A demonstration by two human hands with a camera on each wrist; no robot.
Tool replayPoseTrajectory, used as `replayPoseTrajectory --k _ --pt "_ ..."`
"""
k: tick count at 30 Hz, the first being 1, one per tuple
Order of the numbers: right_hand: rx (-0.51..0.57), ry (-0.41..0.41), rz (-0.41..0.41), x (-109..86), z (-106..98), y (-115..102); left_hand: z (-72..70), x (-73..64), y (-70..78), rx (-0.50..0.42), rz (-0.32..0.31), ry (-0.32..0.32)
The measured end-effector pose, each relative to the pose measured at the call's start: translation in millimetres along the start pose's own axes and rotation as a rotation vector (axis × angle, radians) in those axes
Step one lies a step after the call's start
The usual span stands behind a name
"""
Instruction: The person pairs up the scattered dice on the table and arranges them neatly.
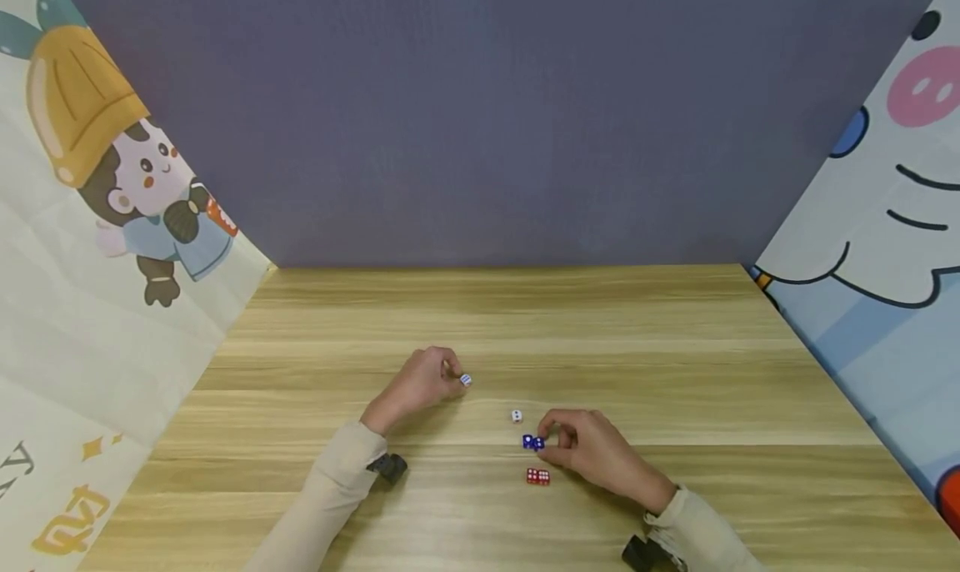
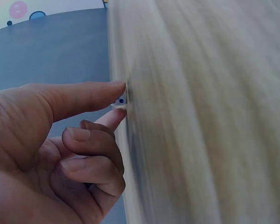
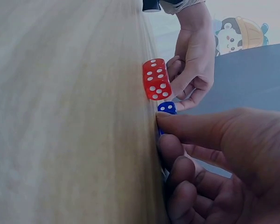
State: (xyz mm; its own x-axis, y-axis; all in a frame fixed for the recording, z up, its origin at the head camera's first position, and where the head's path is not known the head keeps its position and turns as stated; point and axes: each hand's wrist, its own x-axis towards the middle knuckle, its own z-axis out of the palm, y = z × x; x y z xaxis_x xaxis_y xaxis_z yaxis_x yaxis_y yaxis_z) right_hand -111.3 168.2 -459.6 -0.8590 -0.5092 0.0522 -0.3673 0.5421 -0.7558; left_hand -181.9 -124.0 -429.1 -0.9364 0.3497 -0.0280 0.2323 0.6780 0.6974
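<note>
Between thumb and index finger, my left hand (image 1: 422, 387) pinches a small white die (image 1: 466, 379); its blue pips (image 2: 122, 101) show in the left wrist view, with the other fingers curled below. Two blue dice (image 1: 528, 442) sit side by side on the table, and my right hand (image 1: 597, 453) pinches the right one (image 1: 539, 444) with thumb and fingertips. In the right wrist view the thumb partly covers the blue dice (image 3: 167, 108). A second white die (image 1: 517, 416) lies just beyond the blue pair.
Nearer the front, two red dice (image 1: 537, 476) stand side by side on the wooden table (image 1: 465, 522). A grey panel (image 1: 480, 138) rises at the table's back edge, and printed cloths (image 1: 150, 347) hang at both sides. Each wrist wears a black camera (image 1: 388, 468).
</note>
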Motion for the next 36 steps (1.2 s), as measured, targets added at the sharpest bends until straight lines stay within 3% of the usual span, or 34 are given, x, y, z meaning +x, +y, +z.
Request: replayPoseTrajectory --k 6,13,22,29,36 --pt "0.004 0.0 -0.01 -0.2 0 0 1.9 0.9 -2.0 0.027 0.01 0.005" --pt "0.003 -0.002 -0.005 -0.3 1 -1 2.8 -0.1 -5.9 -0.018 0.072 -0.01" --pt "-0.004 -0.005 0.0 -1.1 0 -2 4.9 1.0 -4.5 0.017 0.129 0.004" --pt "-0.006 -0.002 -0.007 -1.6 -2 -2 8.3 2.0 4.1 0.036 0.139 0.045" --pt "0.004 -0.011 -0.004 -1.9 -1 -3 17.1 -1.9 25.8 0.028 0.192 0.048"
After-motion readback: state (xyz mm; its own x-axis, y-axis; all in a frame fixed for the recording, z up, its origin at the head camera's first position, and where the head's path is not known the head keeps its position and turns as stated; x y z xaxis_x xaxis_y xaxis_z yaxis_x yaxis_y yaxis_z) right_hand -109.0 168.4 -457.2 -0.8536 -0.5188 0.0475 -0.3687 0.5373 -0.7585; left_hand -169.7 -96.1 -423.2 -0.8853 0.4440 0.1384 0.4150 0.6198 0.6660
